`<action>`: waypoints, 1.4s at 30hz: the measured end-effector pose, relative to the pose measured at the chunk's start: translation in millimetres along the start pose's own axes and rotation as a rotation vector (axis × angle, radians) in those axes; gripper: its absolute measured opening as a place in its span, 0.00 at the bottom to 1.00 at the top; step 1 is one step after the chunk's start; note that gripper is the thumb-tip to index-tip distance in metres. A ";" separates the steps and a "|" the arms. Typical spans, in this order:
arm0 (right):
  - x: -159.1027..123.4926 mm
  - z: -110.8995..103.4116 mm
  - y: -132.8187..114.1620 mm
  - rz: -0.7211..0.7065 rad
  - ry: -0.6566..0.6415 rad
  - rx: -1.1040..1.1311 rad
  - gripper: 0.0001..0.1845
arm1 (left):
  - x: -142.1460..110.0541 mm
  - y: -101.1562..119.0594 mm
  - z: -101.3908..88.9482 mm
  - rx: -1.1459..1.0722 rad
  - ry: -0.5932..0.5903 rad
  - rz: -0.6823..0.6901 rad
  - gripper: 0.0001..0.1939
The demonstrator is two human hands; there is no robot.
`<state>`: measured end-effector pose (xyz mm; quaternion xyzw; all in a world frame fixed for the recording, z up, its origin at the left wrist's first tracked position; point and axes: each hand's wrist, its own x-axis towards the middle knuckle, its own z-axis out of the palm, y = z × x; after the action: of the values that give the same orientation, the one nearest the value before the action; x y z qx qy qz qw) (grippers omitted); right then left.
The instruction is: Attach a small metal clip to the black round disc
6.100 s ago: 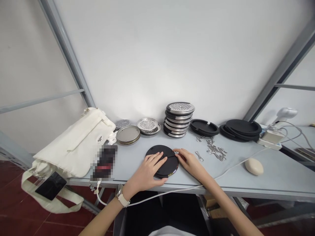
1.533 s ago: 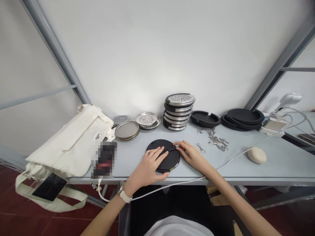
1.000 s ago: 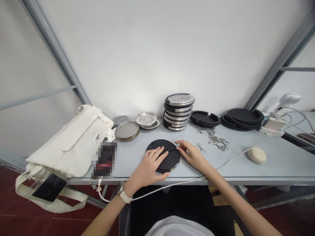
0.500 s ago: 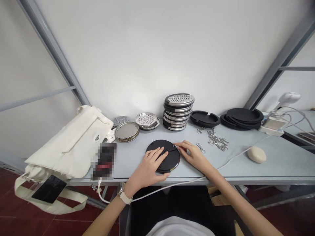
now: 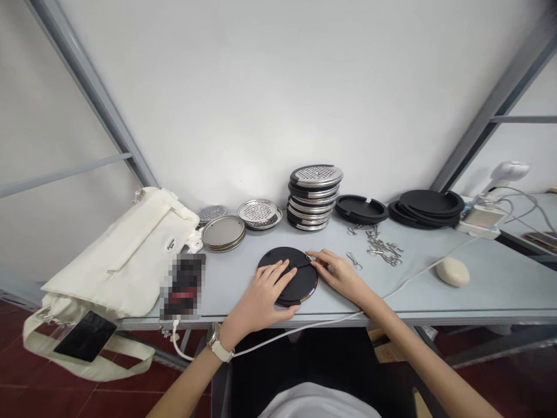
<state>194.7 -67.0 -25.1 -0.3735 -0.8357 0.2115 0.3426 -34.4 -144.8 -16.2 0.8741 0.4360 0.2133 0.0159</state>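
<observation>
A round black disc (image 5: 287,258) lies flat on the table in front of me, with a printed coloured edge showing at its lower right. My left hand (image 5: 267,290) rests over its left side, fingers spread on top and the thumb against the near rim, holding it in place. At the disc's upper right edge, my right hand (image 5: 333,270) pinches a small metal clip (image 5: 308,255); the fingertips hide part of it. Another loose metal clip (image 5: 354,261) lies just right of that hand, and a pile of metal clips (image 5: 383,247) sits farther right.
Behind the disc stands a tall stack of perforated metal-and-black discs (image 5: 315,197). Metal plates (image 5: 224,232) and perforated plates (image 5: 257,212) lie left of it, black round trays (image 5: 361,210) right. A white bag (image 5: 117,261), phone (image 5: 185,284), white cable (image 5: 300,331) and cream-coloured rounded object (image 5: 452,271) are nearby.
My right fingers have shifted very slightly at the clip on the disc's edge. My left hand and the disc stay where they were; the view has shifted a little.
</observation>
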 end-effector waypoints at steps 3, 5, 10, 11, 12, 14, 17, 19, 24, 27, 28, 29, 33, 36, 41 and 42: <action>0.4 0.8 1.7 0.008 -0.004 0.012 0.15 | -0.1 -0.6 0.4 -0.002 0.000 0.002 0.36; 0.8 1.4 2.7 0.002 -0.001 0.015 0.14 | -0.2 -0.7 0.4 0.000 0.001 0.003 0.36; 0.9 2.3 3.6 -0.026 -0.002 0.020 0.13 | -0.3 -0.2 -0.3 0.004 0.002 0.002 0.36; 0.9 2.3 3.3 -0.034 -0.005 0.018 0.13 | -0.3 0.0 -0.5 0.005 0.002 0.002 0.36; 1.0 2.2 3.0 -0.041 -0.007 0.013 0.13 | -0.4 0.2 -0.7 0.005 0.000 0.002 0.36; 1.3 1.9 2.1 -0.057 -0.011 0.001 0.13 | -0.4 0.4 -1.0 0.007 -0.005 0.002 0.36; 1.8 1.4 0.9 -0.069 -0.016 -0.018 0.14 | -0.3 0.3 -0.8 0.012 -0.003 0.002 0.36; 2.0 1.2 0.5 -0.071 -0.019 -0.023 0.14 | -0.2 0.0 -0.4 0.014 -0.001 0.002 0.36; 1.5 1.4 -0.2 -0.066 -0.019 -0.019 0.14 | -0.3 0.0 0.1 0.007 -0.005 -0.003 0.36; 1.1 1.8 -0.2 -0.065 -0.017 -0.017 0.14 | -0.3 0.5 -0.4 0.002 -0.009 -0.002 0.36; 1.1 2.0 -0.1 -0.065 -0.014 -0.017 0.14 | -0.2 0.6 -0.6 0.001 -0.009 -0.002 0.36; 1.0 2.2 0.1 -0.064 -0.010 -0.017 0.14 | -0.2 0.8 -0.8 0.001 -0.008 -0.001 0.36; 1.1 3.1 0.1 -0.055 0.000 -0.021 0.14 | -0.1 1.0 -1.3 0.007 0.001 0.001 0.36; 0.9 3.2 -0.4 -0.038 -0.002 -0.024 0.14 | -0.2 1.1 -1.6 0.008 -0.003 0.000 0.36; -0.8 2.1 0.1 0.038 0.010 -0.022 0.11 | -0.3 0.7 -1.1 0.006 -0.003 -0.005 0.35; -1.0 1.8 0.3 0.037 0.025 -0.011 0.11 | -0.3 0.6 -0.9 0.007 -0.002 -0.005 0.35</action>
<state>194.0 -67.8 -27.0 -0.3934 -0.8256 0.2084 0.3468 -34.4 -145.6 -15.4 0.8734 0.4389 0.2106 0.0138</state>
